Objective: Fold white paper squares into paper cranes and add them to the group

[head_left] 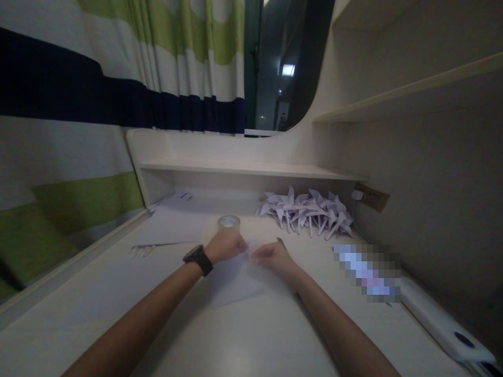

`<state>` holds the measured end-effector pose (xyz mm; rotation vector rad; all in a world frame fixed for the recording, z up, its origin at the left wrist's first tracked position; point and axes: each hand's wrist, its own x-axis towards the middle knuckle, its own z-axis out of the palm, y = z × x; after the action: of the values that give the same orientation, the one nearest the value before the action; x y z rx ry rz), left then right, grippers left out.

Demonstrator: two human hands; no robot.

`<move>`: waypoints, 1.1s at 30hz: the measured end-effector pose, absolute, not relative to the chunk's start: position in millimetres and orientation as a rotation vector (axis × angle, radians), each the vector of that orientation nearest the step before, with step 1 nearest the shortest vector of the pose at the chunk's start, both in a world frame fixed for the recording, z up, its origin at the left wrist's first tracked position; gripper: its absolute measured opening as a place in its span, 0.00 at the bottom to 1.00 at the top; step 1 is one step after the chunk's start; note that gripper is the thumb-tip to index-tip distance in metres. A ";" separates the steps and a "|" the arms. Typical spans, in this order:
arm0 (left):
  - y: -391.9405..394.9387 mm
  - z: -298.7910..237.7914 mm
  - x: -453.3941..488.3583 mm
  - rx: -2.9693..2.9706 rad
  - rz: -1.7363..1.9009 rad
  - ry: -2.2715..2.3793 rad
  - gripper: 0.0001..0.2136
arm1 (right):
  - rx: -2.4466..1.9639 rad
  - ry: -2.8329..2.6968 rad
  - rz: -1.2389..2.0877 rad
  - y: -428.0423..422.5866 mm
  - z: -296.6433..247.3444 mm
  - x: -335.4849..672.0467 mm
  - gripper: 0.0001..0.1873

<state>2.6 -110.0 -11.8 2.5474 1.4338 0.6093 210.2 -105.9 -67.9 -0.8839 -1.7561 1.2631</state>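
Note:
Over the middle of the desk, my left hand, with a black watch on its wrist, is closed in a pinch. My right hand faces it a short gap away, thumb and fingers pressed together. Both seem to pinch a small piece of white paper, though blur and the fingers hide its exact shape. Under them a white paper sheet lies flat on the desk. Just behind my left hand is a roll of clear tape. A thin dark tool, partly covered by my right forearm, lies beside my right hand.
Several white paper pinwheels are heaped at the back right. A paper stack, small rolled paper sticks and another sheet lie left. At right are a blurred-out lit object, a white device and a wall socket.

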 end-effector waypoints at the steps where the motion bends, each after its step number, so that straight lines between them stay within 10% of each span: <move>1: -116.3 -16.1 -0.2 2.530 0.637 1.398 0.10 | -0.879 -1.764 1.263 -106.0 -68.3 209.5 0.17; 33: -148.9 -77.4 -19.6 1.320 1.048 0.972 0.30 | -0.861 -1.973 1.349 -129.6 -57.5 197.9 0.20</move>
<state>-19.6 -148.9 -77.4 1.3196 0.9716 1.0480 197.9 -129.6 -57.5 -0.8612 -1.9735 1.3492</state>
